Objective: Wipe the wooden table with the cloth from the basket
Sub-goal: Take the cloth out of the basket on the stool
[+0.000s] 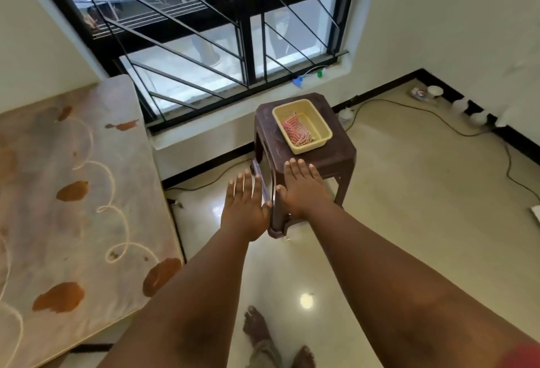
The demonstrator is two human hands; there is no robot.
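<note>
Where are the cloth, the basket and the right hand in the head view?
cloth (295, 131): head view, middle of the red-and-white bundle.
basket (323, 120): head view, bare yellow floor beside the cloth.
right hand (304, 186): head view, back of the hand, fingers straight.

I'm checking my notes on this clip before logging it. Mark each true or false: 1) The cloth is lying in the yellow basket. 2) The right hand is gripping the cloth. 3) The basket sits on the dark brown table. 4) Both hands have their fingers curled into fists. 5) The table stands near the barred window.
1) True: the cloth lies inside the basket.
2) False: the right hand is flat and empty, held short of the basket.
3) True: the basket rests on the table.
4) False: the left hand and the right hand both have straight, spread fingers.
5) True: the table stands just in front of the window.
</note>
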